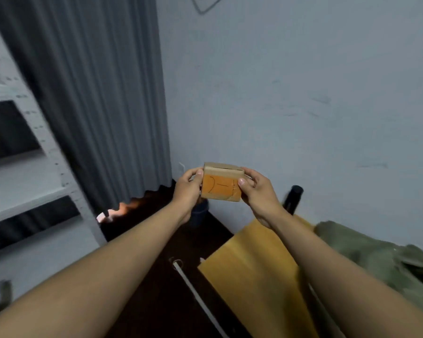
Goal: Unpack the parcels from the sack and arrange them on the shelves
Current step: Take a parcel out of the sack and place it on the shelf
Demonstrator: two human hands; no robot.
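Two bare forearms reach out from the camera, and the left hand (187, 191) and right hand (259, 193) pinch the side edges of a small brown cardboard parcel with an orange label (221, 182), held in the air before the pale wall (303, 93). Around it, from the left, stand white metal shelves (27, 191), a grey pleated curtain (95, 93), a flat yellow-brown cardboard sheet (249, 272) below, and a crumpled green sack (376, 259) far right.

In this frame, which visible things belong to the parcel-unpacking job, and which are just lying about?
Part of the job:
- small cardboard parcel with an orange label, held between left hand and right hand
- green sack, lower right
- white shelves, left

Lying about:
- grey curtain
- yellow board on the floor
- dark cylinder by the wall
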